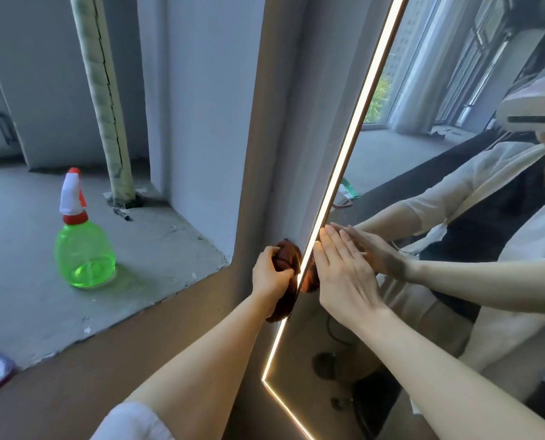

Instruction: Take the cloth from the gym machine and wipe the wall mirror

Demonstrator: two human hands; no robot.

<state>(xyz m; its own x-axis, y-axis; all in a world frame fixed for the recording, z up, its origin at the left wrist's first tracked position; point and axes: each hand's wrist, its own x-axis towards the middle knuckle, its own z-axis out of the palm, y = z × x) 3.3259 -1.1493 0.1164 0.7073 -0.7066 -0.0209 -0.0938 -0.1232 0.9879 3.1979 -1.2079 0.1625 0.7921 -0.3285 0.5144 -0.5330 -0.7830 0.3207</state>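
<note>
- Spray bottle [83, 246] off to the left, green translucent plastic with a red-and-white trigger head, standing upright on the rough grey concrete ledge [156, 249], well apart from the hands.
- Padded pipe [102, 100] rises from that ledge further back, wrapped in pale ribbed tape.
- Left hand [271, 277] curls tight round the cloth [288, 274], a bunched rust-brown wad, soft and crumpled, pressed right against the mirror's glowing edge strip [338, 173].
- Right hand [344, 274] lies flat on the wall mirror [423, 90], fingers straight and together, gripping nothing.
- Glass is smooth and reflects the person's sleeves and windows.
- Lit strip runs long and straight, then bends at a low corner; bare brown wall [74, 385] spreads below the ledge.
</note>
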